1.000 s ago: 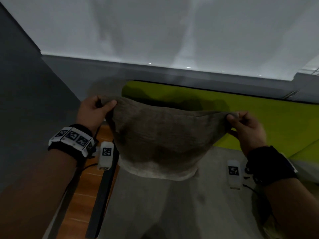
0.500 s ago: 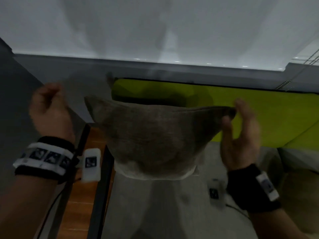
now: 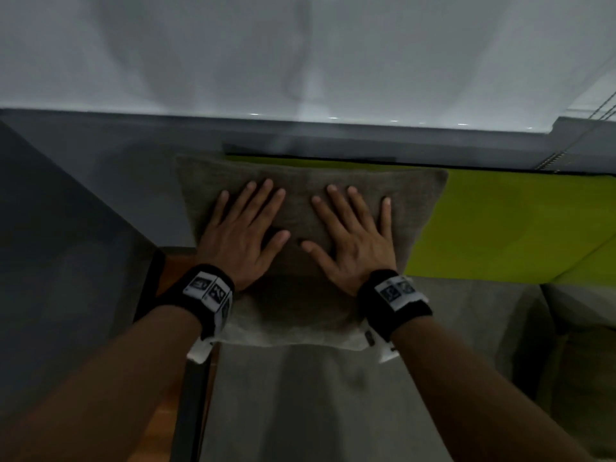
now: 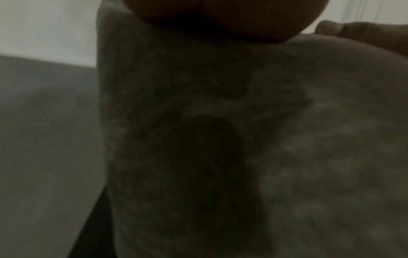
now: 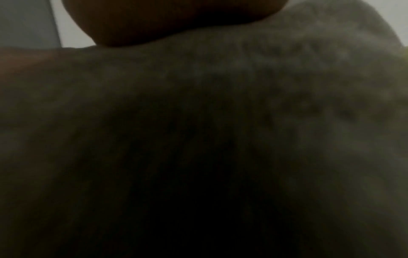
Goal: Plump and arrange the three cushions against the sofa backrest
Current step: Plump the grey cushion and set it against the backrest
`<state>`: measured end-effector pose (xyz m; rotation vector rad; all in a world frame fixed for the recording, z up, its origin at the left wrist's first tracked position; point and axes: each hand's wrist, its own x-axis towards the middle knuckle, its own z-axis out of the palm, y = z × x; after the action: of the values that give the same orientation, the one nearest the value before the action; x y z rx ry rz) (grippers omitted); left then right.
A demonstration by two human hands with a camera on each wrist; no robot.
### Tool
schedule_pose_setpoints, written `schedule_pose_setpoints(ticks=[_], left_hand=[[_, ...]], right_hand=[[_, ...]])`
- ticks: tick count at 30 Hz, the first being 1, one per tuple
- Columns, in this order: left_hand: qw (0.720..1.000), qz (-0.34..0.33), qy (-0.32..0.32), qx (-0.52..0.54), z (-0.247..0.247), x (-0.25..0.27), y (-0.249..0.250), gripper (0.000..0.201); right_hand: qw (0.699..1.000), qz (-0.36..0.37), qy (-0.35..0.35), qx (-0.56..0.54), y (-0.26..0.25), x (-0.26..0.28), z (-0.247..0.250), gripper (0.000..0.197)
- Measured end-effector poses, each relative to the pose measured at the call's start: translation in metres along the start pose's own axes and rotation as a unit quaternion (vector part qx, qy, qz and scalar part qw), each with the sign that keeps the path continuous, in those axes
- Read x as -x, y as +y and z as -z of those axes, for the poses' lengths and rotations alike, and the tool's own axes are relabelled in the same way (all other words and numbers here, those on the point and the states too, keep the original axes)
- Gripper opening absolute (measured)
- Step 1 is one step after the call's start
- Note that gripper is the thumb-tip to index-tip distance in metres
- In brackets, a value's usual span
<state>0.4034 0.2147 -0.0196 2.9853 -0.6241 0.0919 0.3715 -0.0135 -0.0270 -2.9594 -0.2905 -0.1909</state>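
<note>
Cushion (image 3: 306,181) under both flat hands (image 3: 241,233)

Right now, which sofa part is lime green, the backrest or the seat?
The backrest, upright behind the grey-brown cushion which both hands press. The seat below is grey.

Head view dim, soft throughout; pale wall (image 3: 300,51) beyond the hands brightest, faint shadows on it. Both wrist views dark, noisy, blurred; cushion (image 4: 287,139) weave barely resolved beneath each palm.
</note>
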Motion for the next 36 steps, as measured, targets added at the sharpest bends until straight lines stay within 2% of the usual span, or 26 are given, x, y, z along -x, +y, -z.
schedule_pose_setpoints(ticks=[6,10,11,12,13,14,15,16,17,18,19,20,22,23,25,27,28,29,30,32,33,34,36], left_hand=[[0.998,0.06,-0.011,0.022,-0.01,-0.011,-0.027,0.072],[0.989,0.139,-0.002,0.051,-0.01,-0.007,-0.033,0.07],[0.983,0.167,0.024,0.075,-0.008,-0.002,-0.035,0.068],[0.97,0.199,0.065,0.124,-0.007,0.002,-0.037,0.068],[0.946,0.237,0.109,0.194,-0.005,0.008,-0.039,0.07],[0.91,0.274,0.138,0.28,0.003,0.016,-0.039,0.071],[0.865,0.312,0.149,0.364,0.003,0.022,-0.042,0.071],[0.819,0.342,0.139,0.439,0.0,0.028,-0.045,0.07],[0.756,0.359,0.118,0.535,-0.002,0.036,-0.05,0.07],[0.663,0.353,0.104,0.651,-0.003,0.044,-0.053,0.072],[0.595,0.341,0.1,0.721,-0.004,0.049,-0.056,0.072],[0.591,0.337,0.115,0.724,0.0,0.053,-0.056,0.063],[0.646,0.334,0.154,0.669,0.011,0.055,-0.055,0.028],[0.69,0.325,0.178,0.622,0.018,0.054,-0.053,0.019],[0.723,0.304,0.192,0.591,0.031,0.051,-0.052,0.019],[0.727,0.299,0.21,0.581,0.038,0.048,-0.053,0.015],[0.73,0.3,0.214,0.575,0.038,0.047,-0.053,0.012],[0.74,0.3,0.215,0.562,0.037,0.047,-0.052,0.012],[0.733,0.304,0.223,0.566,0.035,0.048,-0.051,0.014],[0.694,0.319,0.248,0.596,0.038,0.051,-0.048,0.017],[0.687,0.333,0.254,0.594,0.04,0.053,-0.046,0.02],[0.677,0.344,0.254,0.598,0.042,0.056,-0.046,0.025],[0.656,0.349,0.241,0.624,0.047,0.061,-0.048,0.033]], right_hand=[[0.985,-0.143,-0.083,-0.054,0.029,-0.021,0.006,0.082],[0.955,-0.241,-0.165,-0.058,0.056,-0.01,0.017,0.085],[0.951,-0.26,-0.155,-0.068,0.06,-0.001,0.023,0.085],[0.95,-0.275,-0.114,-0.096,0.066,0.011,0.025,0.085],[0.943,-0.291,-0.048,-0.154,0.068,0.024,0.027,0.089],[0.915,-0.316,0.028,-0.249,0.069,0.039,0.027,0.093],[0.856,-0.352,0.089,-0.369,0.068,0.054,0.026,0.093],[0.768,-0.389,0.125,-0.494,0.066,0.069,0.025,0.087],[0.677,-0.413,0.134,-0.594,0.062,0.082,0.024,0.077],[0.611,-0.426,0.127,-0.655,0.06,0.092,0.024,0.065],[0.591,-0.425,0.116,-0.675,0.058,0.1,0.024,0.054],[0.598,-0.42,0.11,-0.674,0.056,0.105,0.025,0.044],[0.627,-0.409,0.1,-0.656,0.052,0.109,0.029,0.032],[0.639,-0.402,0.089,-0.649,0.049,0.108,0.032,0.028],[0.666,-0.396,0.057,-0.63,0.047,0.101,0.039,0.034],[0.685,-0.391,0.044,-0.613,0.045,0.091,0.048,0.055],[0.689,-0.395,0.061,-0.605,0.047,0.086,0.052,0.058],[0.69,-0.398,0.093,-0.598,0.049,0.083,0.055,0.054],[0.688,-0.4,0.128,-0.592,0.052,0.08,0.057,0.041],[0.678,-0.401,0.178,-0.59,0.055,0.078,0.061,0.01],[0.675,-0.399,0.187,-0.591,0.058,0.079,0.062,0.008],[0.675,-0.393,0.195,-0.594,0.06,0.079,0.063,0.017],[0.667,-0.38,0.179,-0.616,0.068,0.081,0.064,0.019]])
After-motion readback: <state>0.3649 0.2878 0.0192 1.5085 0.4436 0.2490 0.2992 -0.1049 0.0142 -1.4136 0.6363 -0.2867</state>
